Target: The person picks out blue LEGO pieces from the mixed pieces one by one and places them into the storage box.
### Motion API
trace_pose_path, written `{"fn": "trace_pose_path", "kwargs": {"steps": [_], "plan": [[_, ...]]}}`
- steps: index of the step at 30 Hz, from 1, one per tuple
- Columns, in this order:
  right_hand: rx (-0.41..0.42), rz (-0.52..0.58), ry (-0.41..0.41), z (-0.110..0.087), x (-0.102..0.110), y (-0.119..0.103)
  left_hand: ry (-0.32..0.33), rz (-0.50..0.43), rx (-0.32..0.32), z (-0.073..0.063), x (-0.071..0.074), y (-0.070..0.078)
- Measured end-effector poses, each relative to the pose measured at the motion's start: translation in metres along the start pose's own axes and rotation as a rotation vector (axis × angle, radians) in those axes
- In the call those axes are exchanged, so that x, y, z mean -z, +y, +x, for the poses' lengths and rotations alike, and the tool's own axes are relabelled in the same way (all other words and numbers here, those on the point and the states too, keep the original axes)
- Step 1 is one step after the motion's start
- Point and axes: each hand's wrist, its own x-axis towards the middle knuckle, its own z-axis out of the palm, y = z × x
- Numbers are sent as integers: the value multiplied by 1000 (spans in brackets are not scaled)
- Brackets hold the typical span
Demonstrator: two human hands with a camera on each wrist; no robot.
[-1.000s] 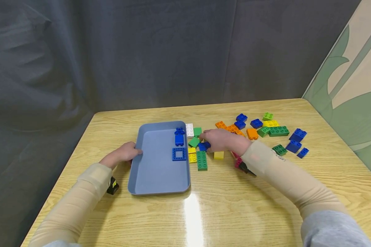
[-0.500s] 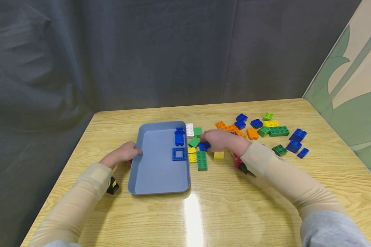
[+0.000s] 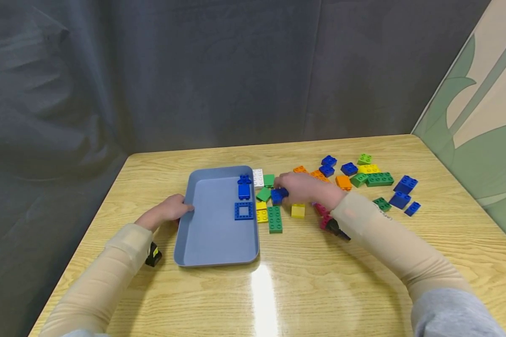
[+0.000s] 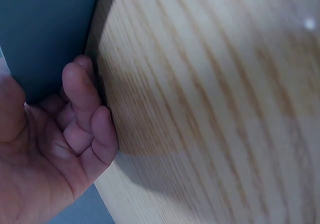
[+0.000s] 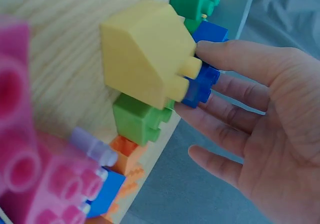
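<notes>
My left hand (image 3: 171, 207) grips the left rim of the blue-grey tray (image 3: 215, 238), its thumb over the rim and its fingers bent outside the wall. In the tray's right half lie a blue brick (image 3: 244, 191), a square blue frame (image 3: 244, 204) and a small blue piece (image 3: 244, 179). Just right of the tray, my right hand (image 3: 301, 187) pinches a blue toy brick (image 3: 277, 196) between thumb and fingers. A yellow sloped brick (image 5: 145, 53) overlaps part of that blue brick in the right wrist view. The right hand's little finger (image 5: 215, 166) stands apart.
White (image 3: 258, 178), yellow (image 3: 262, 215) and green bricks (image 3: 275, 220) line the tray's right side. Pink pieces (image 3: 323, 220) lie by the right wrist. Several orange, blue and green bricks spread over the back right. A black object (image 3: 153, 255) sits beside the left wrist.
The right hand has risen slightly with the blue brick, which now shows more of its surface. The left hand and tray stay in place.
</notes>
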Motion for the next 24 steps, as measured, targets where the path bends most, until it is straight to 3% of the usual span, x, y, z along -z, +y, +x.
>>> {"fn": "trace_pose_path", "kwargs": {"steps": [10, 24], "plan": [[31, -33, 89, -5, 16, -1, 16, 26, -18, 3, 1, 0], [82, 0, 181, 0, 23, -21, 26, 40, -13, 0, -1, 1]]}}
